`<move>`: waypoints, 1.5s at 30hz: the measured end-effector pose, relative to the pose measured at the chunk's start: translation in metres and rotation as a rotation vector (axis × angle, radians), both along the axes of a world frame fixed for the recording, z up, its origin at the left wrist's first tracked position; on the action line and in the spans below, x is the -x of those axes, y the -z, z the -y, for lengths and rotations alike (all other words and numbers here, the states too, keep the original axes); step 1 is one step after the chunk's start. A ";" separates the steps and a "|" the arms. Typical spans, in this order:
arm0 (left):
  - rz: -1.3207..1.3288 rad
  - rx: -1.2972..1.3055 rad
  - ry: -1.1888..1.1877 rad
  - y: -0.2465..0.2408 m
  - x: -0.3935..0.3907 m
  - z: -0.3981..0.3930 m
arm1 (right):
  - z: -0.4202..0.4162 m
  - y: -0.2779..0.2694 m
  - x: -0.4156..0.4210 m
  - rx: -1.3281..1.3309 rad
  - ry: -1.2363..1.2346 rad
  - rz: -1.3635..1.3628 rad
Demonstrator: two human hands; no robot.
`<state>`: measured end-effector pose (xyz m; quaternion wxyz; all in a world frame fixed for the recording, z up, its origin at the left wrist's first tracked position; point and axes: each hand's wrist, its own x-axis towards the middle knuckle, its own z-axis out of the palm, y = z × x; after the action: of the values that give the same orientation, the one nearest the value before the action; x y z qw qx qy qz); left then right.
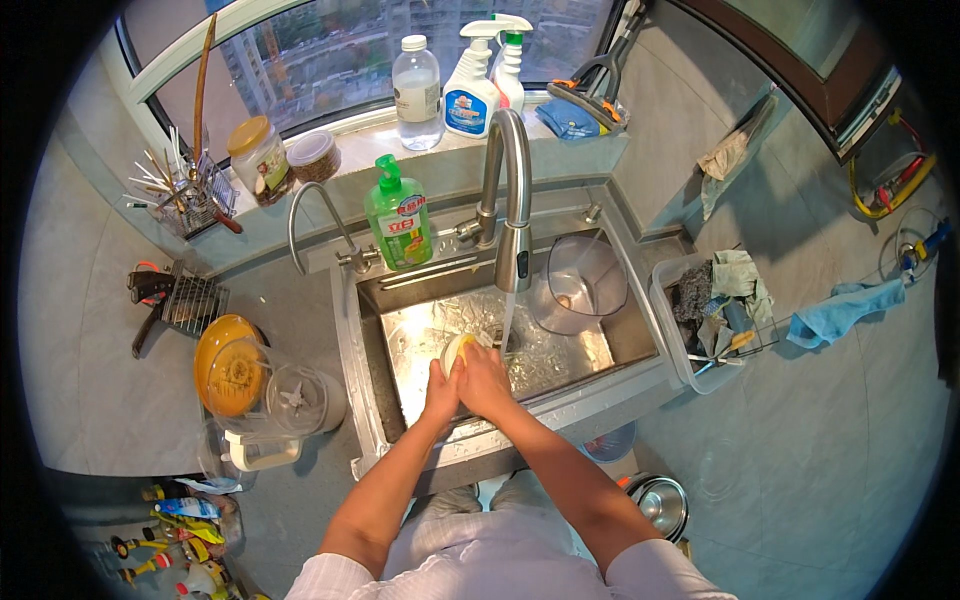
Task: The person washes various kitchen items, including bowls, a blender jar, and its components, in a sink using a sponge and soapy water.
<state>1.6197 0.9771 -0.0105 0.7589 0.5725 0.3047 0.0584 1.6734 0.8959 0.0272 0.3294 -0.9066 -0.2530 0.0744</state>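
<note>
Over the near left part of the stainless steel sink (390, 442), my left hand (442, 390) grips a small white round item (452, 352), whose exact kind I cannot tell. My right hand (484, 379) presses a yellow sponge or cloth (466, 343) against it. Water runs from the pull-down faucet (513, 255) just right of my hands. A clear plastic container (581, 289) stands in the sink's right part. Behind the sink's left side is a green pump bottle of dish soap (400, 225).
Left of the sink stand a blender jug (300, 397) and an orange plate (225, 330). A small curved tap (300, 225) rises at the back left. On the right sits a plastic bin (664, 300) of cloths. Spray bottles (469, 97) line the sill.
</note>
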 end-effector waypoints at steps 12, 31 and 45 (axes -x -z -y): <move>0.091 0.089 -0.084 0.013 0.003 -0.036 | 0.026 -0.007 0.016 -0.123 -0.258 0.032; -0.044 0.463 0.111 0.014 -0.008 -0.023 | 0.104 0.049 -0.029 -0.389 0.272 -0.112; -0.140 0.349 0.206 -0.005 -0.045 0.012 | 0.119 0.049 -0.036 -0.896 0.487 -1.089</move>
<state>1.6649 0.9655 -0.0051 0.8256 0.4631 0.3021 -0.1129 1.7092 0.7774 -0.0219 0.7532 -0.5509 0.1481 0.3277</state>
